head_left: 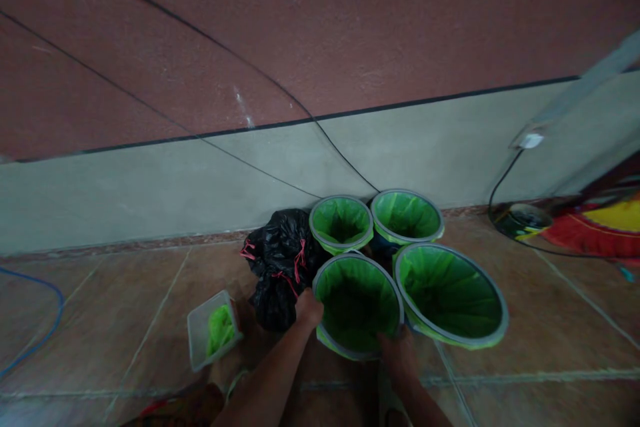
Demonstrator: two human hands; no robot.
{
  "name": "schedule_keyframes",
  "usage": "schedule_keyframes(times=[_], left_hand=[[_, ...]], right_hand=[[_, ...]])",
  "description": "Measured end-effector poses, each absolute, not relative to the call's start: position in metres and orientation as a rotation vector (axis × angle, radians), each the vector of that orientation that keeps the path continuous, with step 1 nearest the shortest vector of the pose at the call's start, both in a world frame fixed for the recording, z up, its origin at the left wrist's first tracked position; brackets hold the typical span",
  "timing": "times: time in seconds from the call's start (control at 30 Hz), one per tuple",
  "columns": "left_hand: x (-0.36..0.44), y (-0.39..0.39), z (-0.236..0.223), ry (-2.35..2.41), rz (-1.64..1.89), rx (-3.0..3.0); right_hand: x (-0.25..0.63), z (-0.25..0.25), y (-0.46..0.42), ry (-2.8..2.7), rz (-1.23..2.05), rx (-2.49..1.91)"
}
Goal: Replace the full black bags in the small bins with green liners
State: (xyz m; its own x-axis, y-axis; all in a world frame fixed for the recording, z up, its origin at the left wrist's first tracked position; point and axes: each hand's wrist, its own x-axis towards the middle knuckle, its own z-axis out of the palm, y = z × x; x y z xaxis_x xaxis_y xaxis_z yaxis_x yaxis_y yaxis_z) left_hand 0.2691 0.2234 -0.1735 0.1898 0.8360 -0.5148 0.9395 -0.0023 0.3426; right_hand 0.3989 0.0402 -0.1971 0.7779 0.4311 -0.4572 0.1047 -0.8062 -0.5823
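Observation:
Several round bins with grey rims and green liner bags stand together by the wall. At the near left bin [357, 303], my left hand [309, 308] is closed on the left side of its rim. My right hand [397, 350] grips the front right part of the same rim, its fingers partly in shadow. Close beside my right hand is the near right bin [453, 293]. Behind stand the far left bin [341, 221] and the far right bin [407, 215], both lined in green.
Black tied rubbish bags [283, 250] with pink drawstrings lie left of the bins. A clear plastic tub [200, 340] holds a bright green bag [220, 328]. A blue hose [59, 300] crosses the floor at left. At right are a dark bucket [525, 219] and red-yellow fabric [585, 237].

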Motion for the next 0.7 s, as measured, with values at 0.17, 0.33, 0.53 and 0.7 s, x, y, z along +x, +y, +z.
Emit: schedule_keyframes(times=[0.17,0.33,0.53,0.7], left_hand=[[0.271,0.221,-0.177,1.68,-0.182,1.822],[0.273,0.22,-0.174,1.678,-0.166,1.825],[0.273,0.221,-0.171,1.675,-0.185,1.823],[0.275,0.225,-0.167,1.66,-0.202,1.853]], right_hand=[[0.401,-0.188,0.043,-0.347,0.908,-2.414],[0.4,-0.185,0.044,-0.364,0.891,-2.462],[0.399,-0.187,0.045,-0.402,0.809,-2.445],[0.397,-0.185,0.045,-0.412,0.856,-2.429]])
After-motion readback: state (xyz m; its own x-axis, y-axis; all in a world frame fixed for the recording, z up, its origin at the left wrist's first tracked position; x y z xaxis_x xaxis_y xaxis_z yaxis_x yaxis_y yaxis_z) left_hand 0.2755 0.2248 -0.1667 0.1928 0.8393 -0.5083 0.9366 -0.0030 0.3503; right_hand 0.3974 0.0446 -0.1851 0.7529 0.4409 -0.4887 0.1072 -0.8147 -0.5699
